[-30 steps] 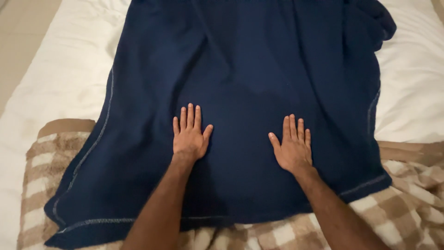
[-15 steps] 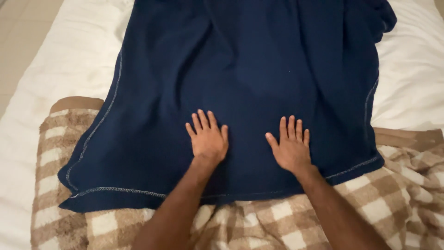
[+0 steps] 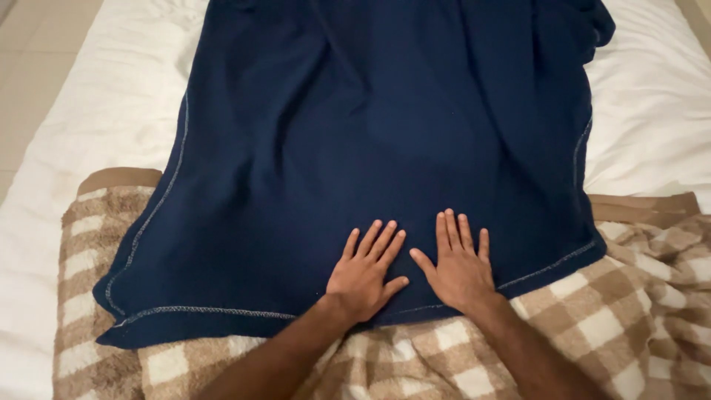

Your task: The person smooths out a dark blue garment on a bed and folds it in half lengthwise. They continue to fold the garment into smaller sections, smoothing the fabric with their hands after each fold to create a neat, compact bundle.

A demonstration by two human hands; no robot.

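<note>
Head view: a navy blue blanket with pale stitched edging lies spread over the middle of the bed, running from the 12 o'clock edge of the picture down to a hem near 6 o'clock. The left hand rests flat on it just above that hem, palm down, fingers spread and pointing toward 1 o'clock, clamped on nothing. The right hand lies flat just beside it at its 3 o'clock, fingers apart and pointing toward 12 o'clock, also gripping nothing; the two thumbs are near each other but apart. Both forearms come in from 6 o'clock across a brown-and-cream checked blanket, which the navy hem overlaps and which shows at 7 and 4 o'clock. A white sheet is bare at 9 to 10 o'clock and again at 2 to 3 o'clock. The navy cloth bunches in folds at its 1 o'clock corner. A strip of tiled floor shows at 10 o'clock.
</note>
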